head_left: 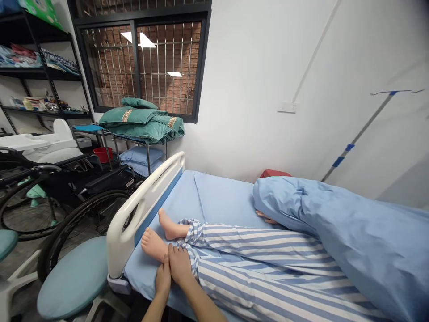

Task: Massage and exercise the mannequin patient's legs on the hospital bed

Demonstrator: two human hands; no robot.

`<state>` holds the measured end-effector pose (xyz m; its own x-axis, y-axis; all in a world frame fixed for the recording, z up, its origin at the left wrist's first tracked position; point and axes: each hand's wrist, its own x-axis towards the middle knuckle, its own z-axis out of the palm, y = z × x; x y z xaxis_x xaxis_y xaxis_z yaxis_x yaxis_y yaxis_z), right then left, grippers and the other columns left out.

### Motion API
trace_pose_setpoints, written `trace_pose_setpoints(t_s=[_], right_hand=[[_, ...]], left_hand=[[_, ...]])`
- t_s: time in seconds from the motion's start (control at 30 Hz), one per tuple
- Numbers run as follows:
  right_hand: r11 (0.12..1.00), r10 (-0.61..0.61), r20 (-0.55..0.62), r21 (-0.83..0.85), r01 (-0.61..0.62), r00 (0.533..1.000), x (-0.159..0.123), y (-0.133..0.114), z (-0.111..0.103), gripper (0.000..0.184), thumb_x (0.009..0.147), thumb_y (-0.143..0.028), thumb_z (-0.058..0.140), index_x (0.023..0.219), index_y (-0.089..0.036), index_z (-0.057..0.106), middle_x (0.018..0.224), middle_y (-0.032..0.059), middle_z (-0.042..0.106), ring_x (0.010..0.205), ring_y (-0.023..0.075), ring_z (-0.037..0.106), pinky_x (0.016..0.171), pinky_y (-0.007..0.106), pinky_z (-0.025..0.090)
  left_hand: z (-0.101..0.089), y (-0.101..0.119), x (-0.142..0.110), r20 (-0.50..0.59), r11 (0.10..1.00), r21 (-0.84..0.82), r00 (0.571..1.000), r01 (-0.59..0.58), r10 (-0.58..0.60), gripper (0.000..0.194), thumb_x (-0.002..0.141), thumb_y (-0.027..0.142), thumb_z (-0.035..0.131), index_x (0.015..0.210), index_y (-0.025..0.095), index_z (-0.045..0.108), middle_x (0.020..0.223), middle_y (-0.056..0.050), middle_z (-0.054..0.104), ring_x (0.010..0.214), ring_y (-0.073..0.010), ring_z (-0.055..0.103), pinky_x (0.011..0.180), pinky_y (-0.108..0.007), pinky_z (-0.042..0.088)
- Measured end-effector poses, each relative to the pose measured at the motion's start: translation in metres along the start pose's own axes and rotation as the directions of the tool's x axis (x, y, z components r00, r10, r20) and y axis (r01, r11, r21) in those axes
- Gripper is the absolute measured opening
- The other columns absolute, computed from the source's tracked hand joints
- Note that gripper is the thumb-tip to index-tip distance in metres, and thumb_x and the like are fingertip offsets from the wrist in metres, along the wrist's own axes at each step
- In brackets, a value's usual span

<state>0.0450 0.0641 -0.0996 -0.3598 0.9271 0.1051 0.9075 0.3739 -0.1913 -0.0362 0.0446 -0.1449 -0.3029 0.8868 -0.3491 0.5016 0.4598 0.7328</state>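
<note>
Head view: left hand [163,278] and right hand [180,264] sit side by side, loosely curled round the ankle of the mannequin's near foot [153,243], by the striped pajama cuff [191,259] on a blue hospital bed [217,197]. Looks soft but heavy, so I'd hold at ankle and heel.

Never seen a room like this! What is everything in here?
Hospital bed: one, pale blue sheet, white rail, lower right.
Manikin feet: two, flesh-toned, bed's near end.
Striped trousers: one pair, blue-white, on the legs.
Quilt: one, blue, over the upper body.
Wheelchair: one, black, left of the bed.
Stool: one, teal, beside the bed.
Folded cloths: stack, green, on a metal cart.
Pillows: stack, blue, below the cloths.
Basin: one, red, behind the wheelchair.
Drip pole: one, silver, right wall.
Shelves: one unit, black, far left.
Left hand: one, at the near ankle.
Right hand: one, on the near ankle.
</note>
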Motion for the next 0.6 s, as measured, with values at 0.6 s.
trace_pose_setpoints(t_s=[0.6], right_hand=[[0.922, 0.006, -0.190, 0.382, 0.068, 0.982, -0.001, 0.000, -0.055, 0.034, 0.084, -0.026, 0.042, 0.115, -0.014, 0.049, 0.111, 0.0093, 0.057, 0.105, 0.0203, 0.049, 0.091, 0.030, 0.037]], left_hand=[[-0.079, 0.079, -0.031, -0.102, 0.880, 0.343, 0.918, -0.328, 0.382, 0.031, 0.082, 0.035, 0.036, 0.091, 0.020, 0.062, 0.092, -0.008, 0.068, 0.087, -0.0220, 0.061, 0.075, -0.030, 0.044]])
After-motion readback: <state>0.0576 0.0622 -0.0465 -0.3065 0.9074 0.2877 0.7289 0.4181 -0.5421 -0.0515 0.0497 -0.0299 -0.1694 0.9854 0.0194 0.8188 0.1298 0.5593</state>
